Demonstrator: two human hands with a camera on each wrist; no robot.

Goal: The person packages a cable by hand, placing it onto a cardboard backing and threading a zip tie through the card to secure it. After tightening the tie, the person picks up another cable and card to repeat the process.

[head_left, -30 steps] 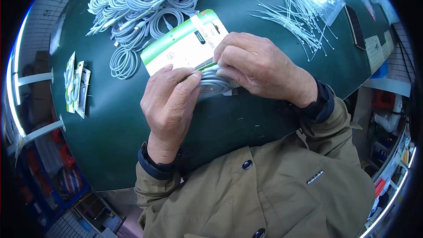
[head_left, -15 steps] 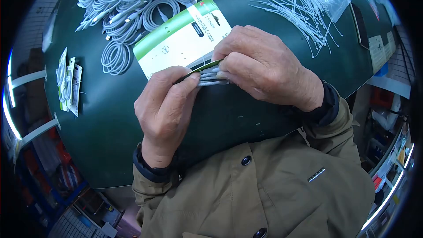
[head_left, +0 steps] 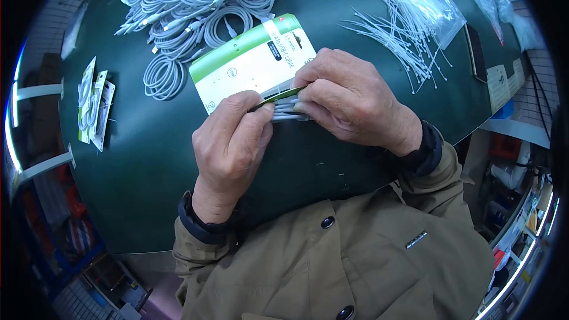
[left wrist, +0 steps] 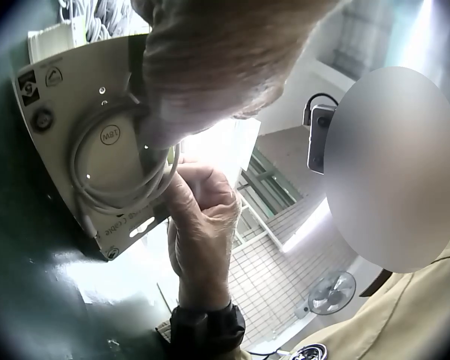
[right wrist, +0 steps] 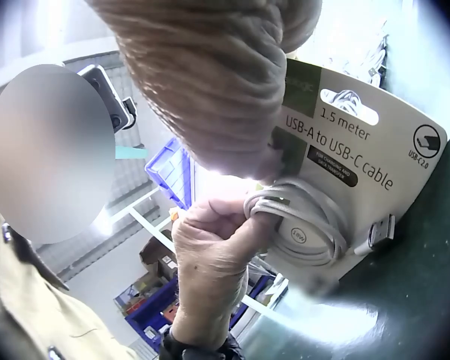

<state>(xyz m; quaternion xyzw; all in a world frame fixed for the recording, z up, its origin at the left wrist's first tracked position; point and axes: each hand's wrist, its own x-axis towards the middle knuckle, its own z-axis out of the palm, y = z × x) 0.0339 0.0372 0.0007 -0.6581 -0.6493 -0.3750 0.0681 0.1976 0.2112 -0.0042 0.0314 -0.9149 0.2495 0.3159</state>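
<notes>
Between the two hands is a printed cable card (right wrist: 394,142), seen nearly edge-on in the head view. A coiled pale grey USB cable (right wrist: 326,217) lies against its printed face, the USB-A plug (right wrist: 380,231) sticking out near the card's edge. My left hand (head_left: 228,142) pinches the card and coil from the left, thumb on the cable side. From the right, my right hand (head_left: 361,106) pinches the same card and coil with thumb and curled fingers. The fingertips partly hide the coil's upper part.
Another green-and-white card (head_left: 237,74) lies flat just behind the hands. Beyond it is a heap of coiled grey cables (head_left: 195,0). White cable ties (head_left: 409,41) spill from a clear bag (head_left: 430,3) at right, beside a dark phone-like slab (head_left: 475,53). Carded cables (head_left: 95,106) lie far left.
The held card and coil have tipped, so the coil's loops show less from above than a second ago. Both hands keep their pinch, and the head view has shifted slightly.
</notes>
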